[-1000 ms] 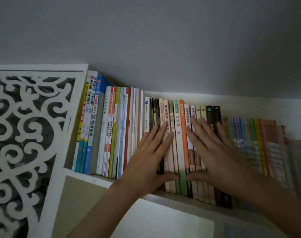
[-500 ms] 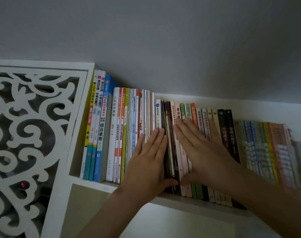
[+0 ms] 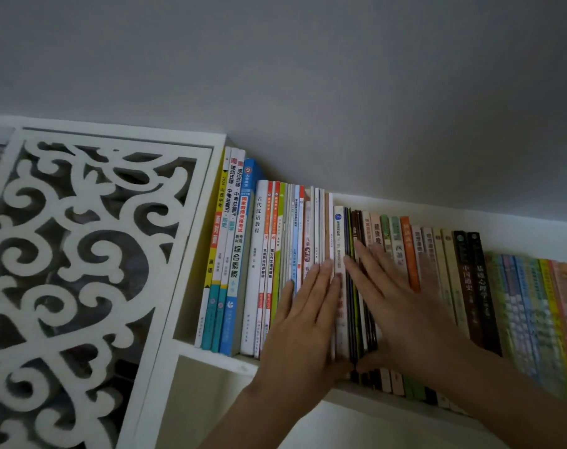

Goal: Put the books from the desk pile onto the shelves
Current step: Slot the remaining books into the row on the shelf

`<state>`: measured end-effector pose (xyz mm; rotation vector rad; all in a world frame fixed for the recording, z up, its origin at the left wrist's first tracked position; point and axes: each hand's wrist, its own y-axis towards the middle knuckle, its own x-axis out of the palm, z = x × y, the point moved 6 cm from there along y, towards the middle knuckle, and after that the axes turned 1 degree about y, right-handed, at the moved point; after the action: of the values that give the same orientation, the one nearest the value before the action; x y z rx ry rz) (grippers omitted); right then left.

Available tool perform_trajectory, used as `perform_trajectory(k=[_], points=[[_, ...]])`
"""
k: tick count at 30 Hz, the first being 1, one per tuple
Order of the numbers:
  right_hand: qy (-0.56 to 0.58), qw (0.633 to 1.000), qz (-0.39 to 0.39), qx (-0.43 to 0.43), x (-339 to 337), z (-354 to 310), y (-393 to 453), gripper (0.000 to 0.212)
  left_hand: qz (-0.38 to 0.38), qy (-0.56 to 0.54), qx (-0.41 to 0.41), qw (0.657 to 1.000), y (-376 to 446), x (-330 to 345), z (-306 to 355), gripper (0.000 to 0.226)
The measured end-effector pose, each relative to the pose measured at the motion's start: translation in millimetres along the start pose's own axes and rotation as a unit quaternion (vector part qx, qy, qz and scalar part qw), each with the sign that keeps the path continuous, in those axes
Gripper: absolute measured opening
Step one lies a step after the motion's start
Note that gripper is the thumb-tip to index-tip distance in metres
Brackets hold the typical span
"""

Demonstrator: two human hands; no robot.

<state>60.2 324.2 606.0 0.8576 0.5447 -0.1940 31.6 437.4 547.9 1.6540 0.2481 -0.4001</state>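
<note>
A long row of upright books (image 3: 259, 254) fills a white shelf (image 3: 217, 359) against a grey wall. My left hand (image 3: 303, 325) lies flat with straight fingers on the spines of thin white and pale books near the row's middle. Beside it, my right hand (image 3: 395, 306) presses flat on the dark, thin spines and the pink, green and orange ones to the right. The two thumbs nearly meet at the bottom of the spines. Neither hand holds a book. The desk pile is out of view.
A white carved lattice panel (image 3: 74, 270) closes the compartment to the left of the books. A lower shelf opening (image 3: 210, 400) shows beneath. Two dark thick books (image 3: 476, 286) and a colourful blurred set (image 3: 534, 312) stand further right.
Both hands have slid left along the spines, from the orange and cream books to the white and dark thin ones. The view has shifted, with the row now sitting further right.
</note>
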Motion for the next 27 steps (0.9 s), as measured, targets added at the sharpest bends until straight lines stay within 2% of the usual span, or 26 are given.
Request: perform_trajectory(k=[4,7,9,11,13,17,21,24,27], points=[[0.031,0.997,0.042,-0.052,-15.5,-20.5,22.2,0.147,-0.007,-0.059,-0.012,0.998,-4.8,-6.1,-14.0,0.113],[0.056,0.996,-0.007,-0.075,-21.2,-26.5,30.4,0.131,-0.010,-0.073,0.004,0.997,-6.5,-12.9,-14.6,0.113],[0.110,0.992,0.017,-0.059,-30.8,-18.1,31.6,0.107,0.022,-0.098,-0.004,0.995,-5.9,-21.3,-18.1,0.098],[0.149,0.986,0.073,-0.030,-43.2,-5.6,40.2,0.091,0.110,-0.114,-0.016,0.987,1.7,-37.1,-29.8,0.073],[0.146,0.988,0.050,-0.009,-48.3,0.8,58.4,0.104,0.155,-0.098,-0.027,0.983,20.9,-50.3,-45.0,0.060],[0.166,0.986,-0.006,-0.007,-50.7,7.7,92.4,0.135,0.152,-0.048,-0.023,0.987,68.2,-67.1,-60.1,0.056],[0.218,0.976,-0.017,0.006,-51.2,11.4,101.1,0.146,0.141,0.032,-0.007,0.989,90.0,-70.8,-57.9,0.059],[0.265,0.964,-0.018,0.003,-48.0,16.4,102.9,0.155,0.142,0.135,0.027,0.980,97.0,-75.9,-53.1,0.062],[0.344,0.939,-0.004,0.006,-53.0,31.2,103.6,0.153,0.116,0.189,0.047,0.974,102.8,-78.3,-49.9,0.071]])
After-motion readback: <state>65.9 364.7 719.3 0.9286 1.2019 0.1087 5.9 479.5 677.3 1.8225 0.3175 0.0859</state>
